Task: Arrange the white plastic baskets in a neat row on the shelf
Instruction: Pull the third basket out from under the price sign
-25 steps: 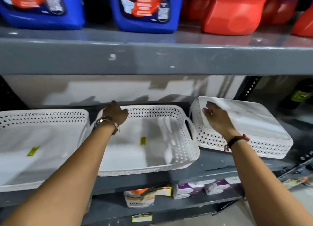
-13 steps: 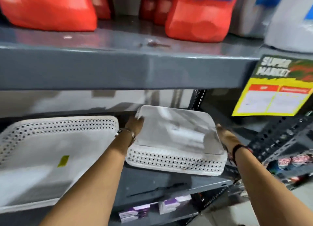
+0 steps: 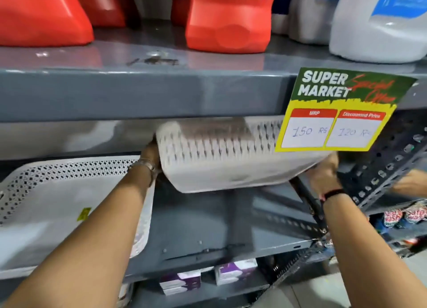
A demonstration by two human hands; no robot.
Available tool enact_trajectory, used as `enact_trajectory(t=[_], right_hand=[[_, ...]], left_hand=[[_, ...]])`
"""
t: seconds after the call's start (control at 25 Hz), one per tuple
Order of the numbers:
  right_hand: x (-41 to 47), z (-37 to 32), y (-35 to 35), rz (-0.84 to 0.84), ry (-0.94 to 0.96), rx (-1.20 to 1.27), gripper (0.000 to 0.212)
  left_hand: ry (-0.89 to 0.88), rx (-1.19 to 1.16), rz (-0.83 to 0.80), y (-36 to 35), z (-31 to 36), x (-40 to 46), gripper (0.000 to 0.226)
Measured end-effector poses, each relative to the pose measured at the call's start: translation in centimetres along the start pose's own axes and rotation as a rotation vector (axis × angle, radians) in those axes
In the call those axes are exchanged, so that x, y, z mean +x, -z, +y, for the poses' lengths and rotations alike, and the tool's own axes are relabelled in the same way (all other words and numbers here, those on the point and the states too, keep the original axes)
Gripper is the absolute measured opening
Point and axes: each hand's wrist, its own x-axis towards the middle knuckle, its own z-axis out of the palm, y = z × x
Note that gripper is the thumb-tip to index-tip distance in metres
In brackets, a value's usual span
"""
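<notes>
I hold a white perforated plastic basket [image 3: 221, 159] tilted up off the grey shelf [image 3: 208, 224], its near side raised toward me. My left hand [image 3: 151, 153] grips its left end and my right hand [image 3: 325, 169] grips its right end. The basket's top is partly hidden behind the upper shelf's edge and a price card. A second white basket [image 3: 57, 206] lies upright on the shelf to the left, a yellow sticker inside it, my left forearm crossing over its right rim.
A green and yellow price card [image 3: 335, 111] hangs from the upper shelf's front edge. Red jugs [image 3: 228, 18] and a white jug [image 3: 379, 21] stand above. A perforated metal upright [image 3: 383, 166] bounds the shelf at right. Purple boxes [image 3: 235, 270] sit on the lower shelf.
The right basket went from lying upside down on the shelf to lifted and tilted between both hands. My left hand left the middle basket for this one. The view swung right.
</notes>
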Motion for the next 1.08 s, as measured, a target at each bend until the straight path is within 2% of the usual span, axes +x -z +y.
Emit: enact_trajectory(t=[0.08, 0.12, 0.2, 0.24, 0.32, 0.4, 0.44, 0.56, 0.64, 0.72, 0.8, 0.84, 0.92, 1.0, 1.08], right_hand=[[-1.2, -1.2, 1.3, -0.068, -0.063, 0.015, 0.049], [-2.1, -1.2, 1.9, -0.105, -0.116, -0.1, 0.043], [-1.5, 0.5, 3.2, -0.126, -0.179, -0.64, 0.039], [-1.2, 1.5, 3.6, -0.054, -0.182, -0.886, 0.034], [-1.0, 3.0, 3.9, 0.023, -0.147, -1.162, 0.027], [-1.6, 4.0, 4.0, 0.027, -0.103, -1.322, 0.033], [-1.7, 4.5, 4.3, 0.041, -0.096, -1.331, 0.034], [-2.6, 5.3, 4.9, 0.052, -0.055, -1.302, 0.032], [-2.7, 5.0, 4.7, 0.043, -0.059, -1.334, 0.032], [-3.1, 4.8, 3.4, 0.067, 0.006, -1.425, 0.038], [-4.6, 5.4, 0.0, 0.041, 0.22, -1.417, 0.046], [-5.8, 6.3, -2.5, -0.06, 0.307, -1.36, 0.047], [-8.8, 8.9, -7.7, -0.348, 0.352, -1.253, 0.05], [-11.6, 12.2, -12.3, -0.571, 0.261, -1.248, 0.055], [-13.6, 14.6, -15.7, -0.646, 0.13, -1.251, 0.061]], left_hand=[[0.083, 0.157, -0.055, 1.5, -0.4, -0.7, 0.053], [0.106, 0.265, -0.069, 1.8, -0.8, -1.4, 0.046], [0.154, 0.472, -0.087, 2.1, -1.7, -2.4, 0.038], [0.175, 0.529, -0.087, 2.0, -2.0, -2.8, 0.035], [0.185, 0.618, -0.093, 1.9, -2.6, -3.1, 0.028], [0.16, 0.726, -0.092, 1.7, -3.0, -3.2, 0.021], [0.109, 0.836, -0.091, 1.7, -3.0, -3.2, 0.015], [-0.047, 1.251, -0.103, 1.4, -3.1, -3.2, 0.034], [-0.129, 1.48, -0.067, 1.1, -2.7, -3.5, 0.037], [-0.238, 1.542, 0.021, 1.1, -1.9, -3.8, 0.038], [-0.399, 1.493, 0.14, 1.9, -0.9, -4.1, 0.035], [-0.473, 1.45, 0.209, 2.9, -0.5, -4.3, 0.034], [-0.561, 1.408, 0.328, 6.0, -0.1, -4.5, 0.032], [-0.563, 1.449, 0.384, 10.4, -0.6, -4.5, 0.037], [-0.571, 1.489, 0.422, 14.9, -1.3, -4.3, 0.043]])
